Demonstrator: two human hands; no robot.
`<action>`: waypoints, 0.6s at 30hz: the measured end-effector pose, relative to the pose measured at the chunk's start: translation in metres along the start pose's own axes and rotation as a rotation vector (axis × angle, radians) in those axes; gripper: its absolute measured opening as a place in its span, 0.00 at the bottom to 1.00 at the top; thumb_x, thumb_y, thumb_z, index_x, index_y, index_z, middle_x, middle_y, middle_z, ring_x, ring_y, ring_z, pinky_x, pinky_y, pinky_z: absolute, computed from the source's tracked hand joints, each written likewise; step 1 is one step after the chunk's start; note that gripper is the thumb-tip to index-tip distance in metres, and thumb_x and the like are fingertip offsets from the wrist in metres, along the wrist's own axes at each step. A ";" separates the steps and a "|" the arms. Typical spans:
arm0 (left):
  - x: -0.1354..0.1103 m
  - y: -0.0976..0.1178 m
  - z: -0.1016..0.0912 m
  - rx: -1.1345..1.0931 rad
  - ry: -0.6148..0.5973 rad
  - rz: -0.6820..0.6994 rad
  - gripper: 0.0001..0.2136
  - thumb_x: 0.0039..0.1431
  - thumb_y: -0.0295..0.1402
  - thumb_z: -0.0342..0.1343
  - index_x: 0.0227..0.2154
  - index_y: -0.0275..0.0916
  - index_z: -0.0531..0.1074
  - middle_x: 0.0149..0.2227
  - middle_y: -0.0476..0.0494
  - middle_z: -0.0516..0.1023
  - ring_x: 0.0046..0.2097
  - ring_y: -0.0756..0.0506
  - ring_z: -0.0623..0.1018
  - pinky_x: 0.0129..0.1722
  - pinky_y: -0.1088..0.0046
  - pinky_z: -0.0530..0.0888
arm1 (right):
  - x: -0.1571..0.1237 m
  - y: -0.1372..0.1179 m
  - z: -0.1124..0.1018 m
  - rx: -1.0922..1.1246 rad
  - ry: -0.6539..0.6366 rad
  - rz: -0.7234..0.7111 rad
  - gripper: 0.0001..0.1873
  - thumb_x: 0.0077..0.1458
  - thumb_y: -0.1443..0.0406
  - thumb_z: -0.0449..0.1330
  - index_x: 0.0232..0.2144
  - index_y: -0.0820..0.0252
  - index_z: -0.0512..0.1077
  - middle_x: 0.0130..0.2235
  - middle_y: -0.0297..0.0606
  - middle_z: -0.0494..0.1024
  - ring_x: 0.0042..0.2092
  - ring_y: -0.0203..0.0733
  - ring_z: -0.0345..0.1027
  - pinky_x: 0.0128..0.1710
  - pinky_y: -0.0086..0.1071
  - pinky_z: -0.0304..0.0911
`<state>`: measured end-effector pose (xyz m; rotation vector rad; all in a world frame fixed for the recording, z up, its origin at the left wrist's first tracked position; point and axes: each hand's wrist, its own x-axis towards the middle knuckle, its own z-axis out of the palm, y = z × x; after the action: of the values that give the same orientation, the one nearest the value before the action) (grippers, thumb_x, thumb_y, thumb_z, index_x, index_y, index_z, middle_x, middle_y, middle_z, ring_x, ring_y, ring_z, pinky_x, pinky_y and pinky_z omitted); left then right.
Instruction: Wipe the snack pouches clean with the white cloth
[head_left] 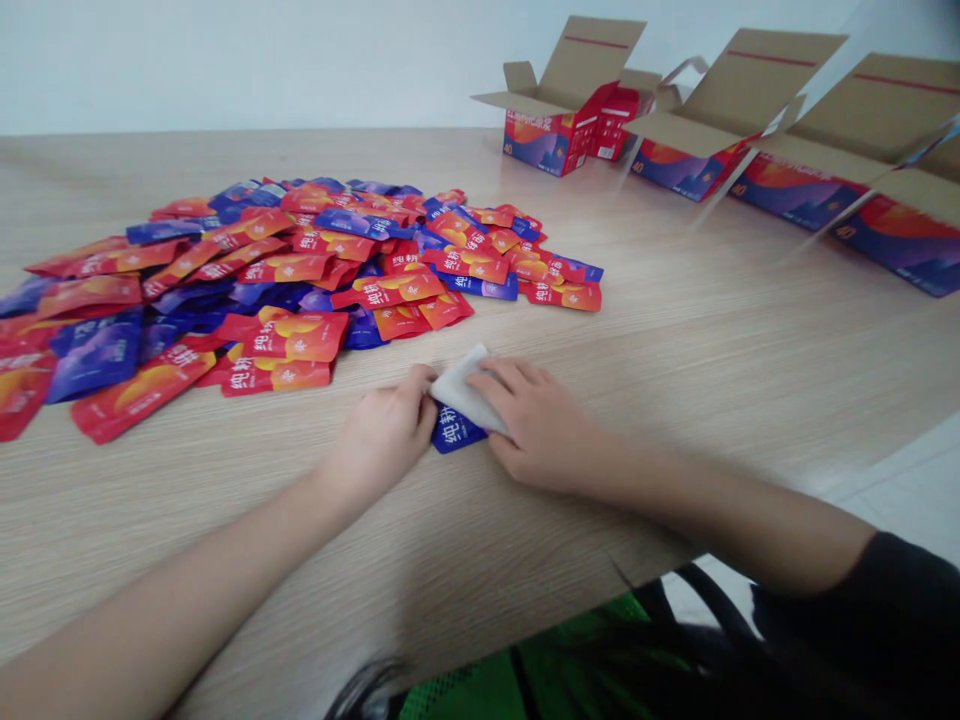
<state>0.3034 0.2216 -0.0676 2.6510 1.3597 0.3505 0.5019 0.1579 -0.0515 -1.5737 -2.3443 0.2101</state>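
Note:
Near the table's front edge lies a blue pouch (pixel 457 432) with white lettering, partly covered by a folded white cloth (pixel 471 390). My right hand (pixel 536 420) presses the cloth onto the pouch, its fingers bent over the cloth. At the pouch's left end, my left hand (pixel 394 425) is closed, thumb and forefinger pinching the pouch's edge. A large heap of red and blue pouches (pixel 292 270) spreads over the table beyond my left hand; they overlap one another.
Several open cardboard boxes with red and blue printed sides stand in a row at the back right, the leftmost box (pixel 536 140) nearest the wall. Their flaps stick up and outward. The wooden table (pixel 675 370) ends close to my body, with a green seat (pixel 480 690) below.

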 end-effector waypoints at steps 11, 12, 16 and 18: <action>-0.039 0.037 -0.012 0.398 0.149 0.243 0.18 0.61 0.32 0.50 0.49 0.25 0.73 0.50 0.24 0.77 0.50 0.26 0.76 0.50 0.43 0.72 | 0.001 0.002 0.012 -0.150 -0.049 0.074 0.33 0.61 0.57 0.50 0.64 0.68 0.59 0.66 0.54 0.58 0.65 0.62 0.50 0.61 0.55 0.53; -0.044 0.038 -0.010 0.402 0.145 0.262 0.18 0.61 0.32 0.50 0.48 0.25 0.74 0.49 0.24 0.77 0.49 0.27 0.77 0.49 0.43 0.73 | 0.001 0.003 0.011 -0.153 -0.050 0.087 0.33 0.61 0.57 0.50 0.64 0.68 0.58 0.66 0.55 0.58 0.65 0.62 0.50 0.61 0.55 0.54; -0.051 0.038 -0.005 0.422 0.133 0.328 0.19 0.60 0.31 0.49 0.48 0.23 0.74 0.49 0.24 0.78 0.47 0.28 0.78 0.44 0.47 0.76 | 0.002 0.011 0.008 -0.164 -0.061 0.107 0.33 0.61 0.58 0.50 0.65 0.67 0.58 0.67 0.54 0.58 0.65 0.61 0.50 0.61 0.56 0.54; -0.050 0.038 -0.003 0.399 0.125 0.348 0.19 0.60 0.31 0.49 0.48 0.23 0.74 0.47 0.25 0.79 0.47 0.29 0.78 0.44 0.48 0.77 | 0.003 0.015 0.006 -0.167 -0.068 0.103 0.33 0.60 0.58 0.50 0.64 0.67 0.58 0.67 0.53 0.58 0.65 0.61 0.51 0.60 0.55 0.55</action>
<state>0.3039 0.1592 -0.0633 3.2594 1.0869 0.3132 0.5121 0.1665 -0.0607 -1.7938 -2.3883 0.0940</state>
